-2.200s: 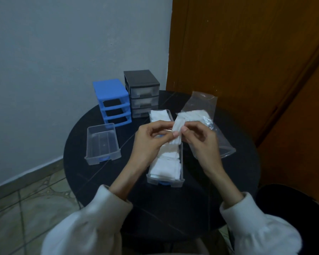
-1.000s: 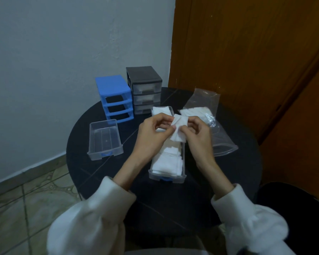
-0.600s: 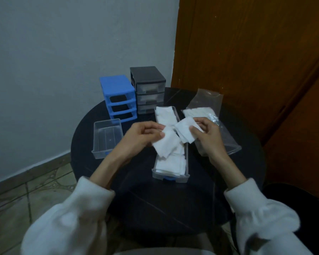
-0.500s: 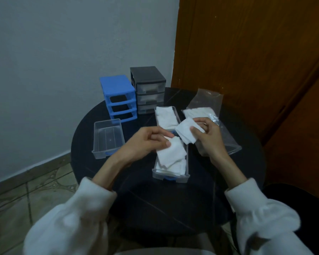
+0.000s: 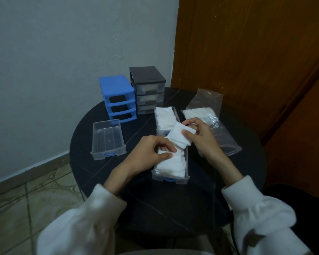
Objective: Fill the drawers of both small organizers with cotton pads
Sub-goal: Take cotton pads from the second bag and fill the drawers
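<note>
My right hand (image 5: 201, 139) grips a small stack of white cotton pads (image 5: 178, 137) over the gap between two clear drawers. My left hand (image 5: 151, 153) pinches a single pad low in the near drawer (image 5: 170, 178), which holds a layer of pads. The far drawer (image 5: 160, 132) is packed with pads. An empty clear drawer (image 5: 109, 153) lies at the left. The blue organizer (image 5: 117, 89) at the back has three open slots. Beside it, the dark grey organizer (image 5: 146, 76) has its three drawers in.
A clear plastic bag (image 5: 207, 100) with more cotton pads lies at the right, behind my right hand. Everything sits on a small round black table (image 5: 173, 203) against a white wall and a wooden door. Tiled floor shows at the left.
My hands parted the stack; the left one took a pad and lowered it into the near drawer. My right hand kept the other pads, staying above the drawers.
</note>
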